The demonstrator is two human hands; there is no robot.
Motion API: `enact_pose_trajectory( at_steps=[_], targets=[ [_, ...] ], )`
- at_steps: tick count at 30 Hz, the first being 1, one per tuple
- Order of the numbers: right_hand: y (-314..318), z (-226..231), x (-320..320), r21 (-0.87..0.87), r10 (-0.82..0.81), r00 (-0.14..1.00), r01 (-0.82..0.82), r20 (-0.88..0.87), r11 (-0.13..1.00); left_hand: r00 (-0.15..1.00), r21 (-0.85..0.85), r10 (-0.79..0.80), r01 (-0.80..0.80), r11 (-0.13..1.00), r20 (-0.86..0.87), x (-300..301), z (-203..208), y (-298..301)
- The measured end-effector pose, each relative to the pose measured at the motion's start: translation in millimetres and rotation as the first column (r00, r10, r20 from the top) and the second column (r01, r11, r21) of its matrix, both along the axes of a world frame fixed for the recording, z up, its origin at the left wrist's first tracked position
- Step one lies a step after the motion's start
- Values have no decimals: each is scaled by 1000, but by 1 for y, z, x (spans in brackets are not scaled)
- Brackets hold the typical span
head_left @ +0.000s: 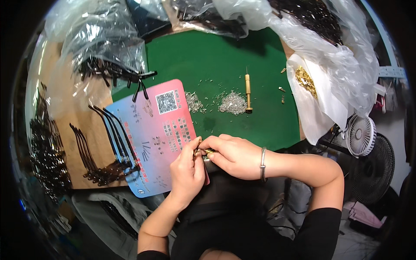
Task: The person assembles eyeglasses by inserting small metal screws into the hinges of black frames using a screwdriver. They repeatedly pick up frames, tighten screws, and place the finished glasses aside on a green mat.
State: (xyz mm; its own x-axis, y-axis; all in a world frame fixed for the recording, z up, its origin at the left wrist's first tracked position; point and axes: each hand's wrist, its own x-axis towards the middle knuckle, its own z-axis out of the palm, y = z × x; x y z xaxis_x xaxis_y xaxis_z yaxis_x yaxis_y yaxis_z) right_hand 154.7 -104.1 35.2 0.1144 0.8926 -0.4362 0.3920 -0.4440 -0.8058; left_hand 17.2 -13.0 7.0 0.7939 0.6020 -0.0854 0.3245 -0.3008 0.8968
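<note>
Close together above the table's front edge, both my hands are closed on small parts. My left hand (pixel 188 171) pinches a tiny dark and gold piece (pixel 197 151) between thumb and fingers. In my right hand (pixel 238 157), which wears a silver bracelet (pixel 263 164), a small gold metal part (pixel 209 151) shows between the fingertips. The two pieces meet or nearly meet; fingers hide the exact contact. Beneath my left hand lies a pink and blue printed mat (pixel 162 125). Farther off, a brass screwdriver (pixel 248 93) stands out beside a heap of tiny silver screws (pixel 233 103).
Black eyeglass temples (pixel 115 130) and brown ones (pixel 84 149) lie at left, near bagged temples (pixel 106 69). A second silver pile (pixel 195 102) borders the mat on the green cloth (pixel 182 56). Gold parts (pixel 305 81) sit on white wrapping at right, near a white fan (pixel 361 135).
</note>
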Motion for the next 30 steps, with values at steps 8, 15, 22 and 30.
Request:
enact_pose_trajectory(
  at_steps=[8,15,22,30],
  targets=[
    [-34,30,22,117,-14,986,-6,167,993,989,-128,133,-125,984,58,1,1,2],
    [-52,-4,34,117,-163,958,139,236,983,912,589,-307,94,803,272,11,-15,42],
    [-14,45,121,214,-519,829,479,209,851,946,-646,283,-119,754,155,-26,7,42],
    [24,-11,278,396,-641,376,550,669,736,842,-834,131,473,284,523,-28,22,38]
  ],
)
